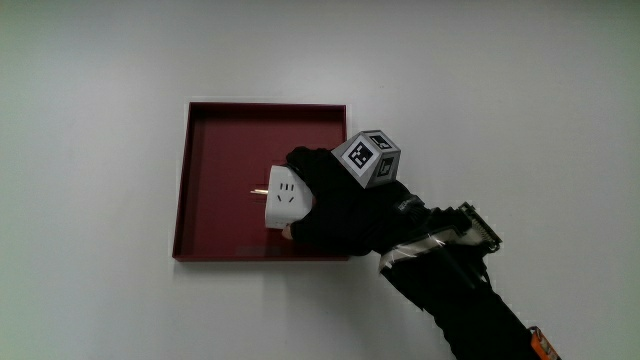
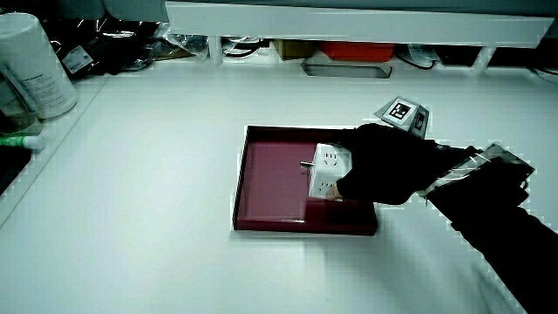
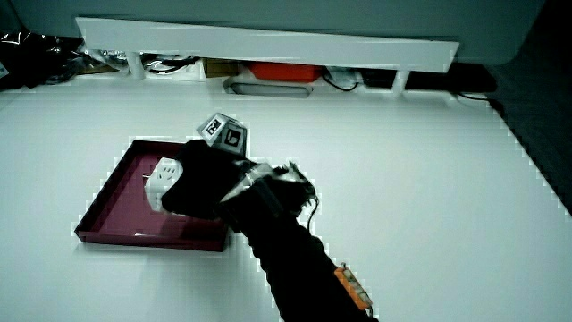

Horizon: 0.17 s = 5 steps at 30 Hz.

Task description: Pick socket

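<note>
Your grip (image 1: 335, 205) is clamped on the white socket (image 1: 283, 197), inside the dark red tray (image 1: 215, 130) on the table (image 1: 90, 150).

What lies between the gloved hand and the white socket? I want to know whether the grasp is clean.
Nothing: the black-gloved hand closes directly on the white cube-shaped socket over the dark red square tray, as the main view shows.

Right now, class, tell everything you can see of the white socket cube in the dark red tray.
The white cube-shaped socket adapter looks like plastic, with outlet holes on its visible faces and metal prongs sticking out sideways. It sits inside the shallow dark red square tray, gripped by the black-gloved hand. Whether it is lifted is unclear.
</note>
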Motion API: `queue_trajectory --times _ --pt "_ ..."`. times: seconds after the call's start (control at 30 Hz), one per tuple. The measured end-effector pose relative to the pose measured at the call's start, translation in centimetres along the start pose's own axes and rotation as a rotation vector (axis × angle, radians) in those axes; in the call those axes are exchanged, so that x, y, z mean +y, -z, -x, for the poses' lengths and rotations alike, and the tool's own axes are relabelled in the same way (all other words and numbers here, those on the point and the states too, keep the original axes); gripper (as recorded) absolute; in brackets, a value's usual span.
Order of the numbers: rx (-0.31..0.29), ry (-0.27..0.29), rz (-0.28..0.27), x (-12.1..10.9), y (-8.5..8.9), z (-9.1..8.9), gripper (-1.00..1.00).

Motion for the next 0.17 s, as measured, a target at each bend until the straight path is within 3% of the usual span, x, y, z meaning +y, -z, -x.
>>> queue_trajectory --times 0.1,0.17 --pt "-0.009 -0.054 -0.008 -1.0 -0.3 1.0 1.0" --pt "-0.058 -0.087 -0.034 -1.6 -0.2 1.5 1.0"
